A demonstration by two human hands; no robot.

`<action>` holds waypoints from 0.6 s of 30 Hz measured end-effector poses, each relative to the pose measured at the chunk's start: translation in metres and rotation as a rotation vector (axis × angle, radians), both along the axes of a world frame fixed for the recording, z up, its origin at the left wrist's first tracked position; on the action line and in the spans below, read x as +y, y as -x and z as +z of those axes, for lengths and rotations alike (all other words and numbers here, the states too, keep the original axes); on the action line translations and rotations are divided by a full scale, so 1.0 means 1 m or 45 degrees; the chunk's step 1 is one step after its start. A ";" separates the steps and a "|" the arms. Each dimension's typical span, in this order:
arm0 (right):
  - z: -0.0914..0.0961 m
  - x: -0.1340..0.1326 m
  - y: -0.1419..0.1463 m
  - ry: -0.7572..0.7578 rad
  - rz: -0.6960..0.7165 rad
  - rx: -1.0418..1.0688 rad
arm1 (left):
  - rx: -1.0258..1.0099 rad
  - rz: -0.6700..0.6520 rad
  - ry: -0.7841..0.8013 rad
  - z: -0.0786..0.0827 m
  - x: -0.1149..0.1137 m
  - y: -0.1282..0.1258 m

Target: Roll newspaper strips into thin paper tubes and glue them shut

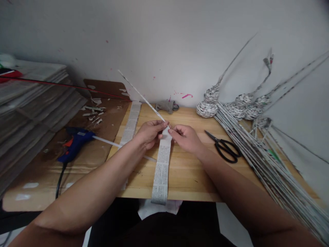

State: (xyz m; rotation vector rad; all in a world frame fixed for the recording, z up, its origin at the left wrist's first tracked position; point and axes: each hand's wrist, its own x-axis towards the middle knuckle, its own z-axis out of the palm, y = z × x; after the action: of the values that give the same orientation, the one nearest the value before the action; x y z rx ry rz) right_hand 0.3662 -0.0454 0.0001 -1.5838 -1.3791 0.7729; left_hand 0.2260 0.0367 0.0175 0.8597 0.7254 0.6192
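Observation:
Over the middle of the wooden table, my left hand (pixel 152 132) pinches a newspaper strip (pixel 162 161) near its upper end. My right hand (pixel 185 136) grips the same end from the other side, thumb against the paper. From between my fingers a thin rolled paper tube (pixel 142 96) slants up to the left. The strip hangs down toward me, and its lower end curls over the table's front edge. Just left of it lies another pile of newspaper strips (pixel 130 125), partly behind my left forearm. Black-handled scissors (pixel 226 147) rest to the right of my right hand.
A blue glue gun (pixel 77 141) with a long glue stick lies on cardboard (pixel 102 151) at left, beside paper scraps (pixel 95 112). Stacked newspapers (pixel 33 92) rise at far left. Woven paper gourds (pixel 207 106) and a bundle of paper tubes (pixel 259 157) occupy the right.

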 end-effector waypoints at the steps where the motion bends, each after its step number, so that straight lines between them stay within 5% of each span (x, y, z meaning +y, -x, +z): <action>1: 0.000 0.000 -0.001 0.009 0.009 -0.040 | 0.009 0.012 0.003 0.000 0.000 0.000; 18: 0.005 -0.001 -0.007 0.014 0.065 -0.018 | 0.169 -0.009 -0.115 0.001 -0.010 0.000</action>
State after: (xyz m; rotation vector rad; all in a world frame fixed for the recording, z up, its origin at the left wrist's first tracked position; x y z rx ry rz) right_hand 0.3731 -0.0469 0.0051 -1.5707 -1.4325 0.8026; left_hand 0.2257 0.0269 0.0182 0.9935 0.8185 0.5962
